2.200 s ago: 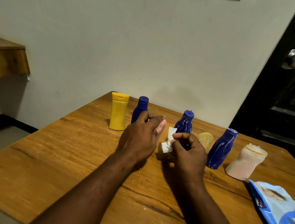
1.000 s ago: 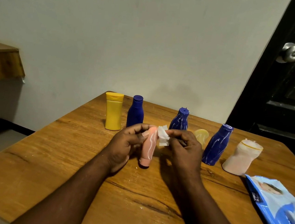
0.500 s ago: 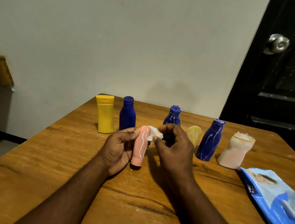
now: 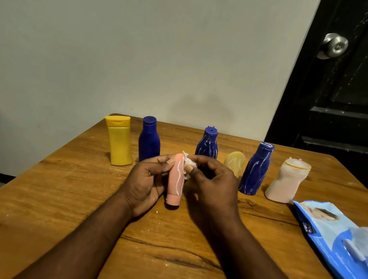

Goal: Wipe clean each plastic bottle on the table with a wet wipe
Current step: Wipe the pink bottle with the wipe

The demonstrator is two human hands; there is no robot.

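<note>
Right hand (image 4: pixel 215 182) now sits with the wet wipe (image 4: pixel 189 163) against the upper right side of the pink bottle (image 4: pixel 176 181); half a second ago the wipe was nearer the bottle's top end. Wipe is pinched, crumpled, between thumb and fingertips.

Left hand (image 4: pixel 145 180) grips the pink bottle from the left, fingers curled behind it, thumb at the front. Bottle is held roughly upright, cap end down, just above the table (image 4: pixel 62 195). White streaks run down its front.

Row behind the hands, left to right:
- yellow bottle (image 4: pixel 119 141), upright, flip cap
- plain blue bottle (image 4: pixel 149 139), upright, just beside the yellow one
- blue bottle with white streaks (image 4: pixel 207 146), partly hidden by the right hand
- small pale yellow bottle (image 4: pixel 234 162), streaked, partly behind the hand
- second streaked blue bottle (image 4: pixel 255 169), leaning slightly
- pale pink dented bottle (image 4: pixel 286 181), far right

Blue wipe pack (image 4: pixel 342 246) lies at the table's right edge, flap lifted. Dark door (image 4: pixel 349 98) with metal knob (image 4: pixel 333 46) stands beyond the right corner.
</note>
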